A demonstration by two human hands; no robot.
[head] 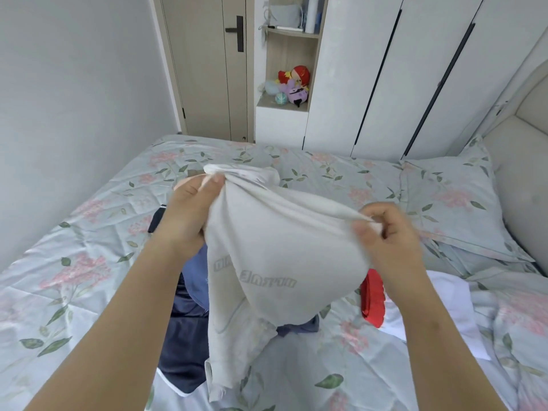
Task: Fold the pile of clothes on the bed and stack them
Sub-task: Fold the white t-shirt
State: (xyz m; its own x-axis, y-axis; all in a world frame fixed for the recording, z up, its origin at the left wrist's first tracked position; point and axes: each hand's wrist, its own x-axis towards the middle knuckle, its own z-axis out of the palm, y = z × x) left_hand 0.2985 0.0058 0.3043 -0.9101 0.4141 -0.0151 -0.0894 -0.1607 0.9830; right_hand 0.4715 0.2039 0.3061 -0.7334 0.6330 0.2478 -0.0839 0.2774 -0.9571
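A white shirt (275,250) with faint grey lettering hangs in the air over the bed (89,256). My left hand (189,209) grips its bunched upper left edge. My right hand (388,232) pinches the upper right edge between thumb and fingers. The cloth stretches between both hands and droops down to the sheet. Under it lies a pile of dark blue and navy clothes (184,336). A red garment (372,298) and a white garment (439,310) lie to the right of the pile.
The floral sheet covers the bed, with a matching pillow (453,200) at the right by the padded headboard (522,173). Behind the bed stand a door (207,69), a shelf niche with plush toys (293,84) and white wardrobe doors (400,72). A wall runs along the left.
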